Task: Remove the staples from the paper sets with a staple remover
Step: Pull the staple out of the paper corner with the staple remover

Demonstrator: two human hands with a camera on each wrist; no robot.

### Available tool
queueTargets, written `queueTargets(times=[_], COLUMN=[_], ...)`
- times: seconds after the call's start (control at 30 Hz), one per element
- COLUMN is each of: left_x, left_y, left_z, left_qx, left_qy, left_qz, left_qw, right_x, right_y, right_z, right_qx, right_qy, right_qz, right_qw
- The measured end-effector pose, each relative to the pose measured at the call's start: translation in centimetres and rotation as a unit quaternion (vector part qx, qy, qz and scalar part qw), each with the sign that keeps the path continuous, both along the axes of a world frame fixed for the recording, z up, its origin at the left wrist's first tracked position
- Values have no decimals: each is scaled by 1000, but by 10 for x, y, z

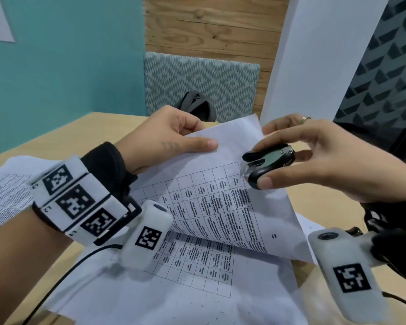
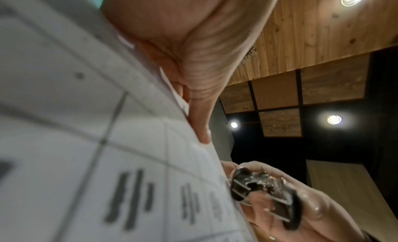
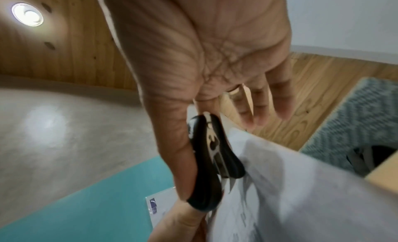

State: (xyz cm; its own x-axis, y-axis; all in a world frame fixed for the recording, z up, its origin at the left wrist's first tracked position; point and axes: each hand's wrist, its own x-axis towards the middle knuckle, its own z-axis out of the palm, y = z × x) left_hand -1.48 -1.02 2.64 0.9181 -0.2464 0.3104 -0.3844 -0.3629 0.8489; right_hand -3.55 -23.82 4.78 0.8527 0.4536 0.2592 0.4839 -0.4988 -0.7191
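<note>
A paper set (image 1: 223, 202) printed with a table is lifted off the desk, its top sheet curling up. My left hand (image 1: 174, 137) pinches the sheets near their upper edge, thumb on top. My right hand (image 1: 314, 158) holds a black staple remover (image 1: 267, 166) between thumb and index finger, its metal claws against the upper right corner of the set. The left wrist view shows the staple remover (image 2: 264, 196) and the paper (image 2: 86, 143) close up; the right wrist view shows the staple remover (image 3: 212, 160) at the paper's (image 3: 301, 203) edge. No staple is visible.
More printed sheets (image 1: 7, 193) lie on the wooden desk (image 1: 63, 134) at the left, and another sheet (image 1: 174, 296) lies under the lifted set. A patterned chair (image 1: 202, 83) with a dark bag (image 1: 197, 106) stands behind the desk. A black cable (image 1: 63, 275) trails over the front.
</note>
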Motion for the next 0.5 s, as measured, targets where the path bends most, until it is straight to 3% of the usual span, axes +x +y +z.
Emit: queueTargets(times=[0.17,0.3,0.37,0.5], left_x=[1,-3,-5,-6], left_y=[-5,-11,-10,9], left_z=[-5,-6,-2,12], left_qx=[15,28,43,43], left_qy=[-99,-155,-147,-33], left_qz=[70,102,80,-15], left_qw=[993,982,985,998], right_x=[6,6,6,7], right_y=[-4,-2,-4,-11], right_z=[-3,-4,-3,5], right_qx=[50,77,63,53], right_qy=[107,111,97,78], right_qz=[91,100,95,92], right_qw=[989,986,989,991])
